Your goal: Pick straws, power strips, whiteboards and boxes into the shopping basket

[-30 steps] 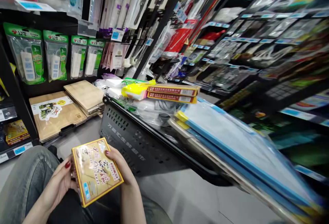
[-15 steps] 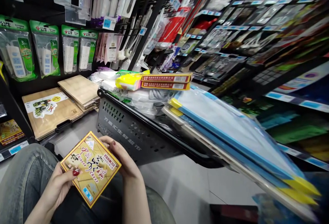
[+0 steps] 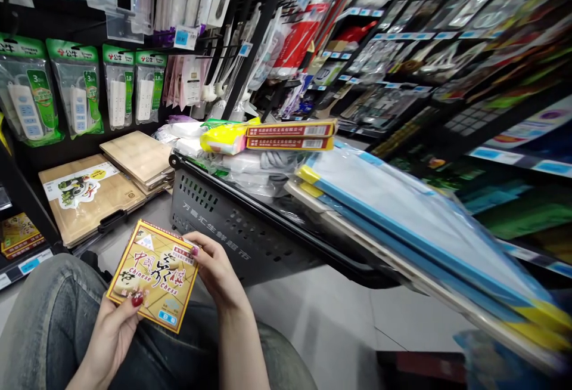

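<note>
Above my lap I hold a yellow Chinese chess box [image 3: 154, 276], tilted, its printed face toward me. My left hand [image 3: 117, 324] grips the lower left corner with the thumb on top. My right hand [image 3: 217, 271] holds the upper right corner, thumb at the edge and fingers behind, partly hidden. Just beyond stands a grey shopping basket [image 3: 214, 229] heaped with goods. Two red-and-yellow boxes [image 3: 290, 135] lie stacked on that heap, beside a yellow plastic package [image 3: 223, 138].
Large flat blue-edged boards [image 3: 402, 211] jut from the basket to the right. Wooden cutting boards [image 3: 89, 199] lie left of it. Packaged power strips [image 3: 74, 89] hang at the left. Another chess box [image 3: 20, 232] sits on a low shelf. A dark red box [image 3: 420, 369] rests on the floor.
The chess box has turned counterclockwise in my hands and its top edge has risen slightly, showing a red side. Both hands still hold it. The view has shifted slightly.
</note>
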A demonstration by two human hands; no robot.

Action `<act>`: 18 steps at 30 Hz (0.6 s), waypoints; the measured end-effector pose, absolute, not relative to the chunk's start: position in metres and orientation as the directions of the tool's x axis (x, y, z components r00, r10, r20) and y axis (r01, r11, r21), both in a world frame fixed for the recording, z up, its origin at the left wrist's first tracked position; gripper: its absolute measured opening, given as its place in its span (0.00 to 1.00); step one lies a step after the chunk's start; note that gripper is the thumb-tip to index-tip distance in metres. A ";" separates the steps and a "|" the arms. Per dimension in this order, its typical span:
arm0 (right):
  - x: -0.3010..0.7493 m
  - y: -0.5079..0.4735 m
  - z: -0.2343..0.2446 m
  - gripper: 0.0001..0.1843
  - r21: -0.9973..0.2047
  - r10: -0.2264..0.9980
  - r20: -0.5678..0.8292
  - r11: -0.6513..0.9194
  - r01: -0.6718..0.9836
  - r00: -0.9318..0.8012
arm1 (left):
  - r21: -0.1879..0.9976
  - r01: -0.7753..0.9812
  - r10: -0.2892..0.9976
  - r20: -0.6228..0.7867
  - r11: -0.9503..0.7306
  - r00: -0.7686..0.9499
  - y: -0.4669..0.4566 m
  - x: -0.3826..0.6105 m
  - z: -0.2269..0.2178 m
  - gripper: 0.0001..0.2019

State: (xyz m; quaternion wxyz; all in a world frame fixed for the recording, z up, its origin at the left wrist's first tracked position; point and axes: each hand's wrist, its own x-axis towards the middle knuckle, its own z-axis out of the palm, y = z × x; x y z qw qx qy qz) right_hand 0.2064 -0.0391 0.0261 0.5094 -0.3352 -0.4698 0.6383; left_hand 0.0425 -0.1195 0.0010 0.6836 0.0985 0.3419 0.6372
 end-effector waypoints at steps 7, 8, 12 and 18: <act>0.204 -0.038 0.024 0.14 -0.936 0.969 0.045 -0.043 -0.348 -0.243 | 0.575 -0.801 0.945 -0.326 0.166 -0.038 -0.120 0.042 0.001 0.32; 0.204 -0.038 0.024 0.14 -0.936 0.970 0.045 -0.044 -0.349 -0.240 | 0.576 -0.801 0.943 -0.330 0.164 -0.044 -0.121 0.042 0.000 0.32; 0.203 -0.037 0.024 0.14 -0.953 0.976 0.034 -0.034 -0.302 -0.217 | 0.584 -0.790 0.928 -0.369 0.185 -0.055 -0.117 0.036 -0.007 0.32; 0.195 -0.045 0.032 0.22 -0.981 0.961 0.135 0.095 -0.168 -0.241 | 0.279 -0.877 0.855 -0.463 0.392 0.235 -0.105 0.028 -0.027 0.10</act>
